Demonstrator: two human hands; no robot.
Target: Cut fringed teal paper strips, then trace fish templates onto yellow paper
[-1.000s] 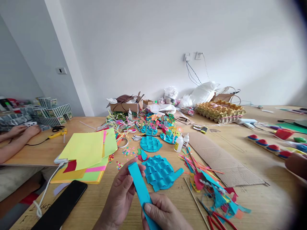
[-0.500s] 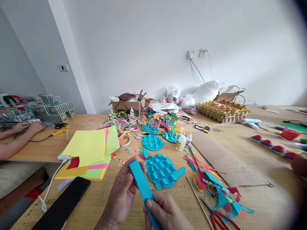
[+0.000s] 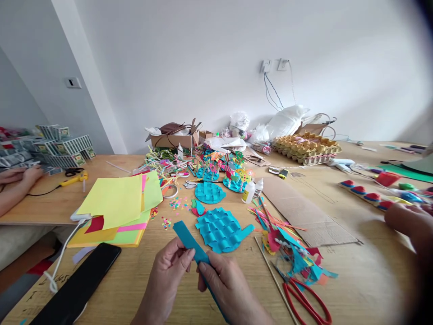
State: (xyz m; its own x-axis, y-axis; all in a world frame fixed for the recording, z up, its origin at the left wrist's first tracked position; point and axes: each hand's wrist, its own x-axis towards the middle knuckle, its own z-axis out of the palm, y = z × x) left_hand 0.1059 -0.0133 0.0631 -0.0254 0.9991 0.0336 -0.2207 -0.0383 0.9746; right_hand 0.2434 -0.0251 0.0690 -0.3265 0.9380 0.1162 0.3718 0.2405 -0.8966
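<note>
Between my hands is a long blue paper strip (image 3: 188,235), slanting from upper left to lower right. My left hand (image 3: 171,271) pinches it near the middle with thumb and fingertips. Lower down, my right hand (image 3: 225,280) grips the same strip, thumb on top. Just beyond lies a blue woven paper piece (image 3: 219,228) with raised loops and one loose strip sticking out to the right. Behind it sits a smaller blue woven paper disc (image 3: 209,192). Red-handled scissors (image 3: 306,300) rest at the lower right beside a thin wooden stick (image 3: 275,280).
Yellow paper sheets (image 3: 111,201) and a black phone (image 3: 77,284) lie left. White glue bottles (image 3: 248,192), cardboard (image 3: 307,212) and colourful paper scraps (image 3: 311,266) are right of centre. Egg trays (image 3: 306,146) stand behind. Other people's hands show at left (image 3: 30,176) and right (image 3: 407,221).
My hands have come closer together on the strip, my right hand moving up along it. The view has shifted slightly. The other person's hand at right now reaches further in.
</note>
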